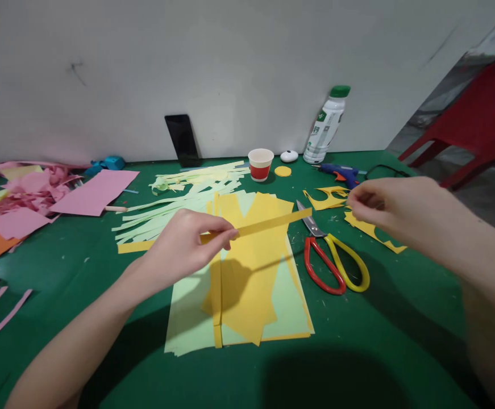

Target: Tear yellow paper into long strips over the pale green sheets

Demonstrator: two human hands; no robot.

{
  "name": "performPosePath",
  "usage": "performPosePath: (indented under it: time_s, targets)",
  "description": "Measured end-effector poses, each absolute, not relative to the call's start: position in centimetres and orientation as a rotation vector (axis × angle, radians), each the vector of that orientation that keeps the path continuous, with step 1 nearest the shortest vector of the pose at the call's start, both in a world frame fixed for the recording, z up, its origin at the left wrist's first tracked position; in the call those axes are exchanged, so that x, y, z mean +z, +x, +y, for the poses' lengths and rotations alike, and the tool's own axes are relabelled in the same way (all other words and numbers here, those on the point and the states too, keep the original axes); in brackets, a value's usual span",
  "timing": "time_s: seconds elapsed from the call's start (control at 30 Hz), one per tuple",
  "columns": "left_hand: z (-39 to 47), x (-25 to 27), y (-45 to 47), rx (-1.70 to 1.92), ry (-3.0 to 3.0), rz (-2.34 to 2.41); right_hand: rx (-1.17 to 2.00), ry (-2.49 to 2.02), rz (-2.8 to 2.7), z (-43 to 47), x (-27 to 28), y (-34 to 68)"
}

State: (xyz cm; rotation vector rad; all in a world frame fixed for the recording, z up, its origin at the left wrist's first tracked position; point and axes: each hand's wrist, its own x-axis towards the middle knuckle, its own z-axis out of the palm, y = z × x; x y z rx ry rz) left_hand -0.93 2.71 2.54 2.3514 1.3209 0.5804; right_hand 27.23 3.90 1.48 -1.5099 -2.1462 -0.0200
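Note:
My left hand (196, 241) pinches a long yellow paper strip (273, 222) between thumb and fingertips, above a pile of yellow paper sheets (251, 272) and pale green sheets (191, 318). One end of the strip reaches right, over the scissors' blades; its other end shows left of the hand. A second yellow strip (216, 295) lies lengthwise on the pile. My right hand (383, 201) is raised at the right with fingers curled together; anything between them is hidden. Beneath and beside it are cut yellow scraps (373, 232). Scissors (324, 250) with red and yellow handles lie between the hands.
Behind the pile are pale green fringed strips (174, 213), a red and white paper cup (260, 166), a yellow disc (283, 171), a white case (288, 156), a bottle (326, 125), a blue glue gun (341, 172) and a leaning phone (182, 139). Pink paper (96, 193) heaps at left.

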Motion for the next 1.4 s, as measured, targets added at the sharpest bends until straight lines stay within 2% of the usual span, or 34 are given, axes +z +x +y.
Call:
performPosePath:
  time_s: [0.1, 0.2, 0.3, 0.5, 1.0, 1.4]
  targets:
    - [3.1, 2.2, -0.9, 0.567, 2.367, 1.362, -0.147, -1.600, -2.028, 3.9, 1.6, 25.7]
    - [3.1, 1.5, -0.5, 0.470, 2.412, 1.308, -0.036, -1.204, -2.122, 2.9, 1.1, 22.6]
    - [2.7, 0.7, 0.2, 0.411, 2.468, 1.209, 0.077, -1.071, -2.245, 1.6, -0.1, 20.0]
    - [1.9, -0.6, 0.8, 0.542, 2.534, 1.038, 0.399, -1.127, -2.304, 0.6, -1.1, 18.7]
    - [1.2, -1.9, 0.9, 0.640, 2.713, 0.966, 0.787, -1.134, -2.416, 0.6, 0.0, 18.9]
    - [1.6, 1.8, -0.2, 0.558, 2.532, 1.211, 0.727, -1.342, -2.459, 1.2, 1.6, 21.2]
